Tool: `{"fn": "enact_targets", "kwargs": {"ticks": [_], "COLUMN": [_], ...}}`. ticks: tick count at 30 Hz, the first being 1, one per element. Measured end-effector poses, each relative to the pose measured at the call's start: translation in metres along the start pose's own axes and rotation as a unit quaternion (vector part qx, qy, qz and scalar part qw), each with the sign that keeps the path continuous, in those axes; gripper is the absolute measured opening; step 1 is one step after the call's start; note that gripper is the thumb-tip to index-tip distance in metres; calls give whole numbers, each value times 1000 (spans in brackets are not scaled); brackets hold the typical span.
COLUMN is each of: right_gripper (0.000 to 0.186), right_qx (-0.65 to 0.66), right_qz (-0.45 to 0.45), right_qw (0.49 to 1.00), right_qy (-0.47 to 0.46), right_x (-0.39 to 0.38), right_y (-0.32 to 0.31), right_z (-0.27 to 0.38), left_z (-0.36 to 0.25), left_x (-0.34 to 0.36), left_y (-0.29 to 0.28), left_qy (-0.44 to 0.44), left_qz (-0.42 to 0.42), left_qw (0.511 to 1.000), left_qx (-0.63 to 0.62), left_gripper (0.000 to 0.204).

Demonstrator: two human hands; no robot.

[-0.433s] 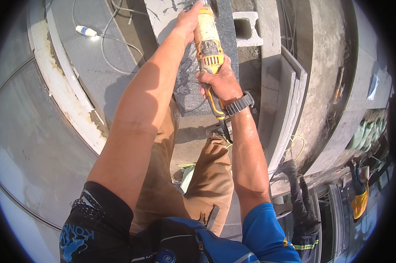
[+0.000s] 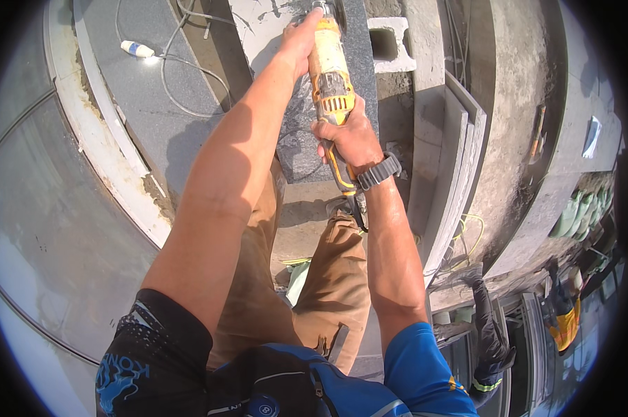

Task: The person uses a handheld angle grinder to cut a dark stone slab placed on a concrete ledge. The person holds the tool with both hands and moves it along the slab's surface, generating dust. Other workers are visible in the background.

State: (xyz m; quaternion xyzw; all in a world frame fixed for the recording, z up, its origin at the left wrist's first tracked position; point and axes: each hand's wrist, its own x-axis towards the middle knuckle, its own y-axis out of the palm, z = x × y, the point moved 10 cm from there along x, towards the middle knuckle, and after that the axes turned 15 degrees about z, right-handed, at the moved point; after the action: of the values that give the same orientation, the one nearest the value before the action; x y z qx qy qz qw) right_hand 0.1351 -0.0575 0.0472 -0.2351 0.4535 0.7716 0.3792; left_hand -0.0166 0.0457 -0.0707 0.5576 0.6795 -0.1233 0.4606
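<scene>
Change: both hands barely shifting on grinder.
Left hand: gripping far end of yellow grinder.
Right hand: clasping near handle, over grey stone slab.

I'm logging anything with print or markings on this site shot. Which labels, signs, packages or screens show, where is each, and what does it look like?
Label on the yellow power tool: pale rectangular panel on its body, between the left hand and right hand.
Sleeve print: blue lettering on the black left sleeve, lower left.
No signs, packages or screens can be made out.
</scene>
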Motion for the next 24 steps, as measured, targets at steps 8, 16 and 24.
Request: {"fn": "enact_targets", "kwargs": {"ticks": [8,16,24], "right_gripper": [81,81,73], "right_qx": [9,26,35], "right_qz": [3,21,17], "right_qw": [1000,999,999], "right_qy": [-1,-15,-6], "right_x": [-2,14,26], "right_y": [-1,-1,-3], "right_z": [-3,12,26], "left_z": [0,-16,-29], "left_x": [-3,15,30], "left_y": [0,3,6], "left_qy": [6,16,9], "left_qz": [-22,21,37], "left_qw": [1000,1000,999], "left_qx": [16,5,2], "left_gripper": [55,47,39]}}
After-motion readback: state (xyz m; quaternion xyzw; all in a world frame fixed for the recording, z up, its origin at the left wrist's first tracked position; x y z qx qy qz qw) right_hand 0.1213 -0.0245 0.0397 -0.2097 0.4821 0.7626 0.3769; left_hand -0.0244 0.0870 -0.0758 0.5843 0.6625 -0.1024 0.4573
